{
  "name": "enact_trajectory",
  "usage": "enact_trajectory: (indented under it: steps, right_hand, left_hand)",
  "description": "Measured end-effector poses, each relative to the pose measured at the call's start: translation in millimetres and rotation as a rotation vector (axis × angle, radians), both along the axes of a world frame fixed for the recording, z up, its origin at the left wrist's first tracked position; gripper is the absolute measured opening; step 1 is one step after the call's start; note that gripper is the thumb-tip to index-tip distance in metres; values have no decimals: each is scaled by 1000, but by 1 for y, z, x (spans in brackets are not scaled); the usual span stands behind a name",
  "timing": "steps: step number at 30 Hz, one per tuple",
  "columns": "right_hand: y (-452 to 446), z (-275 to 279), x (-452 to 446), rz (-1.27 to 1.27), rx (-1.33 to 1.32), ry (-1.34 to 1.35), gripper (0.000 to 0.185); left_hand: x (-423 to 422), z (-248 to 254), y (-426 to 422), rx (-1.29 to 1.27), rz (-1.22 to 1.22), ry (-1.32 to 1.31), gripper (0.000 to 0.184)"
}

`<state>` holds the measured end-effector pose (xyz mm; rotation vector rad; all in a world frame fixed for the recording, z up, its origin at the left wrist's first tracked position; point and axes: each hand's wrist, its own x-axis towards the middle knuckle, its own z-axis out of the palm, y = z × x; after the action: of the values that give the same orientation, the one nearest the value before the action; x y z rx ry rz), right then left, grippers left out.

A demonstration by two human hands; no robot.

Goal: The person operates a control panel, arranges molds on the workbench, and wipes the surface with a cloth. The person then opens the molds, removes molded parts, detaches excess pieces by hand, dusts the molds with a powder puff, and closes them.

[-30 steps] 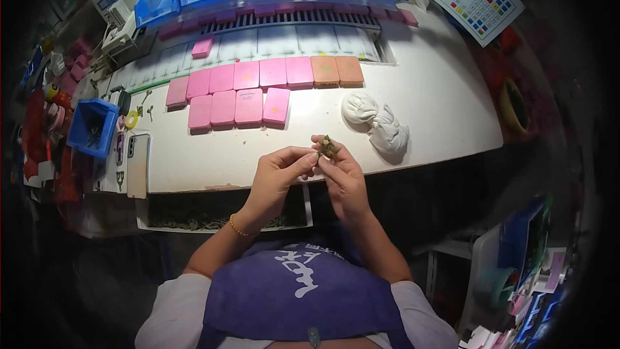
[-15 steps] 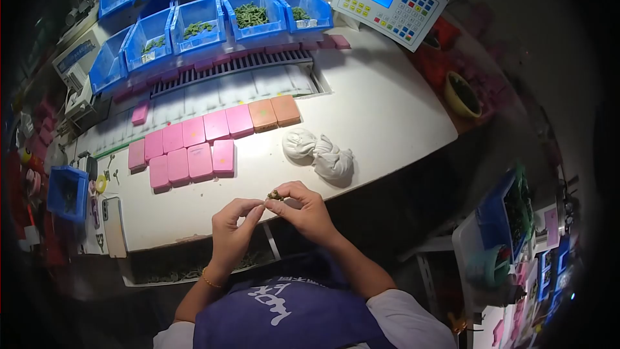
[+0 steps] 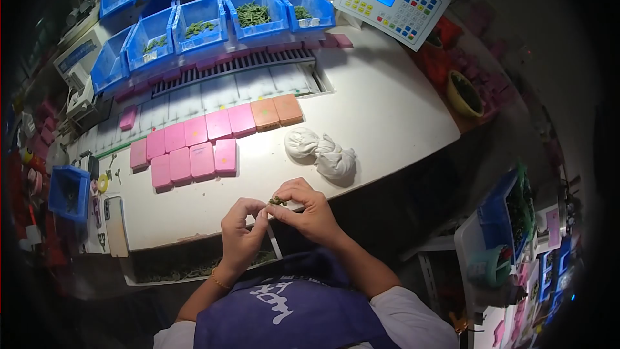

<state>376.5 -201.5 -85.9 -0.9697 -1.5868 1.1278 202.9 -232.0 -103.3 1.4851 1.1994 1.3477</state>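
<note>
Small green twiggy piece (image 3: 278,201): between the fingertips of your right hand, held up just over the front edge of the white desk (image 3: 394,106).
Right hand (image 3: 306,210): your thumb and fingers close in a narrow pinch on the piece, palm side turned inward.
Left hand (image 3: 244,229): your thumb and forefinger tips come together right beside the piece; whether they grip part of it, you can't tell from this view.
Left wrist: you have a yellow beaded bracelet (image 3: 220,279) on it.
Blocks on the desk: ahead and to the left of your hands, two rows lie flat. The back row has six pink rectangular blocks (image 3: 196,130) and, at its right end, two orange rectangular blocks (image 3: 276,111); the front row has four more pink ones. A lone pink block (image 3: 128,117) lies farther back, toward the left.
Cloth: a white knotted cloth bundle (image 3: 332,157) rests near the desk's front edge, beyond your right hand.
Left end of the desk: a pale smartphone (image 3: 116,226) lies by the front left corner, with a blue plastic bin (image 3: 69,192) beside it.
Back of the desk: you face blue open-front bins (image 3: 255,30), several with green pieces in them, and a white keypad panel with a blue screen (image 3: 394,1) to their right.
Under the front edge: an open tray (image 3: 276,240) holds more green pieces.
</note>
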Motion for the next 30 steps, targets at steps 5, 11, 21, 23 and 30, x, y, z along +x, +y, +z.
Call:
enact_trajectory:
  steps: [5,11,21,23,30]
  right_hand:
    - [2,2,-1,-28,1,-20,13]
    - [27,-11,22,-167,-179,95,17]
    - [257,76,72,-336,281,-222,26]
    - [335,101,74,-372,217,-232,34]
    - [301,74,31,-595,663,-496,47]
  left_hand:
    - [-2,4,3,10,14,31,7]
    - [-37,16,-26,-232,-108,243,9]
    - [-68,-26,-55,-210,-29,504,16]
    - [-64,-25,-54,-304,-28,502,15]
    - [-62,-34,-61,-318,-55,507,11]
